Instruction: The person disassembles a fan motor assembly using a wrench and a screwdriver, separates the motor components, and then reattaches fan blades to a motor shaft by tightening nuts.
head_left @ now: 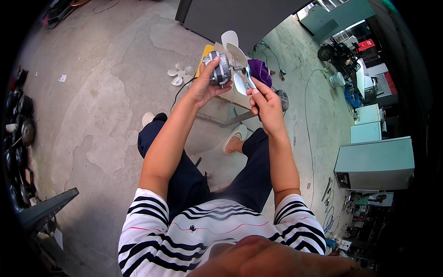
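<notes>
A small silver motor sits in my left hand, with my thumb over its top and my fingers under it. The motor's short shaft points right, toward a fan blade with pale, rounded petals. My right hand is closed round a wrench with a shiny metal head and a dark handle end. The wrench head meets the blade's hub; its exact grip there is too small to make out. A dark cable hangs down left of the motor.
Below my hands stands a low stand bearing a purple cloth and a yellow item. Another white fan blade lies left of it. A grey cabinet stands beyond. White appliances line the right side.
</notes>
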